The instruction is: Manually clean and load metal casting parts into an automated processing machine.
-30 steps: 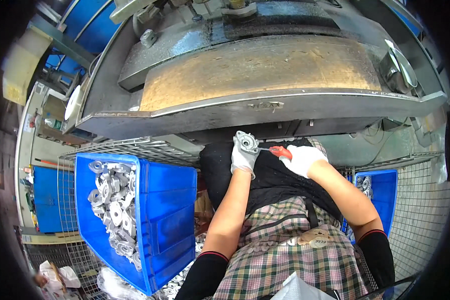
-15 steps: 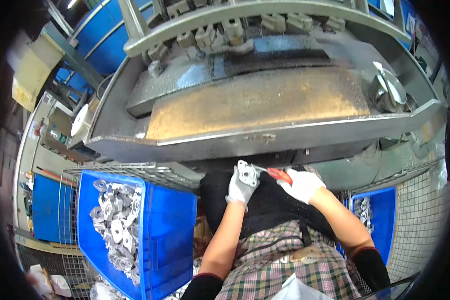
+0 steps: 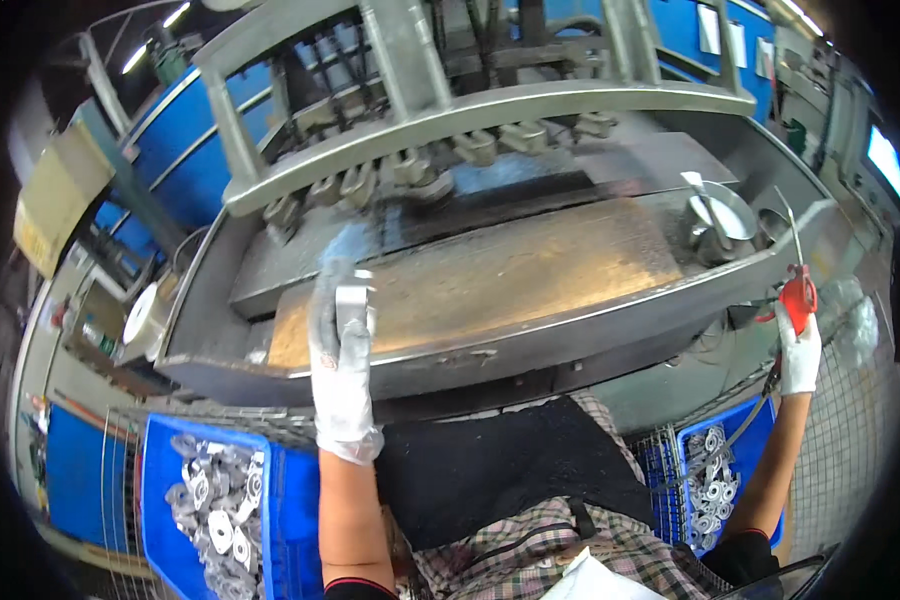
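Observation:
My left hand (image 3: 342, 375), in a white glove, is raised at the front wall of the metal trough (image 3: 530, 345). Its fingers are closed around a grey metal casting (image 3: 352, 300), blurred by motion. Off to the right, my gloved right hand (image 3: 798, 352) grips a red air blow gun (image 3: 799, 293) whose thin nozzle points up. A dark hose hangs below that hand. The two hands are far apart.
Blue bins of metal castings stand left (image 3: 278, 500) and right (image 3: 750, 425), beside wire mesh. Inside the trough lie a brown board (image 3: 490, 275) and a metal pot (image 3: 722, 222) with a brush. A steel frame (image 3: 490, 112) with clamps spans the back.
My left hand has carried the casting forward and left, from above my lap to the trough. My right hand has swung far right with the blow gun, its nozzle now upward. The view has shifted.

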{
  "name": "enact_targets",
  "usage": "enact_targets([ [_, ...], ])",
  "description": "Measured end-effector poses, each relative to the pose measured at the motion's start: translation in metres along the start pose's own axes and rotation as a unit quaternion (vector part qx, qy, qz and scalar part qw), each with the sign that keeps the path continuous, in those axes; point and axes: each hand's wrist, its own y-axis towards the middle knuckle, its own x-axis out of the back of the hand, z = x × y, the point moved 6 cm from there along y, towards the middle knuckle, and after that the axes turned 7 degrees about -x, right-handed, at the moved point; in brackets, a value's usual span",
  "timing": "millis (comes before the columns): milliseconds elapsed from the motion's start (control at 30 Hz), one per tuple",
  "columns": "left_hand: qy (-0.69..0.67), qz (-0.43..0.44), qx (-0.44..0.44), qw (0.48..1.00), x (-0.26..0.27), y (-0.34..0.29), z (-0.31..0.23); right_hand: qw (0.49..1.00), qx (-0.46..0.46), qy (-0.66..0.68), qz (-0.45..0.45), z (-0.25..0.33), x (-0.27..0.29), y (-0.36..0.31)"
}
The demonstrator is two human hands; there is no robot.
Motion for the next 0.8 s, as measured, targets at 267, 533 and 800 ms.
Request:
enact_targets([
  [267, 0.504, 0.296, -0.001, 0.811, -0.014, 0.009, 0.103, 0.945, -0.011, -0.306, -0.118, -0.079, 0.059, 0.039],
  [533, 0.409, 0.256, -0.025, 0.876, -0.033, 0.045, 0.020, 0.886, 0.120, -0.377, -0.243, -0.064, 0.059, 0.020],
  [800, 0.348, 0.242, -0.052, 0.904, -0.030, 0.017, 0.073, 0.887, 0.310, -0.278, -0.201, 0.043, -0.024, 0.012],
])
